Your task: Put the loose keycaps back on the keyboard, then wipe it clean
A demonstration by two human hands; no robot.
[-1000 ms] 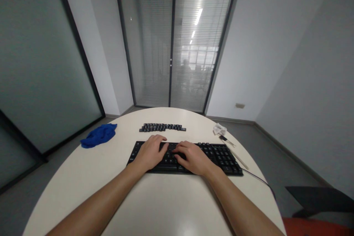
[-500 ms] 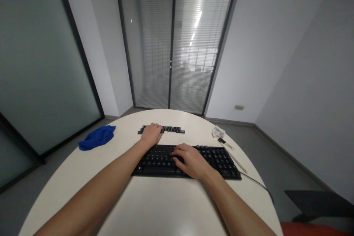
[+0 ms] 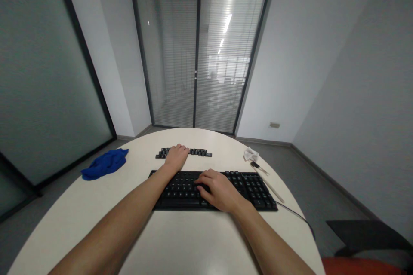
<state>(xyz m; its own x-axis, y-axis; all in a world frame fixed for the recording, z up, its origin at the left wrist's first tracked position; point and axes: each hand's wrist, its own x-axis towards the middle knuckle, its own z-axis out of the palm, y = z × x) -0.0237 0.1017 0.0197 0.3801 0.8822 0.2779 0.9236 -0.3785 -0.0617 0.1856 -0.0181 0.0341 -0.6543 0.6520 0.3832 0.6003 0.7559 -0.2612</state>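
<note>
My left hand (image 3: 177, 157) reaches over a row of loose black keycaps (image 3: 200, 152) beyond the keyboard. Its fingers are slightly apart and cover the middle of the row; nothing shows in its grasp. A black keyboard (image 3: 258, 191) lies flat on the white table (image 3: 180, 240). Over the middle keys rests my right hand (image 3: 216, 187), thumb and fingers curled towards each other. What lies between those fingertips is hidden against the dark keys. My left forearm passes above the keyboard's left part.
A crumpled blue cloth (image 3: 105, 164) lies at the table's left edge. To the right are a white crumpled tissue (image 3: 251, 154), a small black-and-white tool (image 3: 259, 167) and a thin pale stick (image 3: 273, 190). The keyboard's cable (image 3: 297, 214) runs over the right edge, near a chair (image 3: 368, 236).
The view has shifted slightly, moving the table's contents a little left and down. Both hands keep nearly the same places, left over the keycaps and right on the keyboard.
</note>
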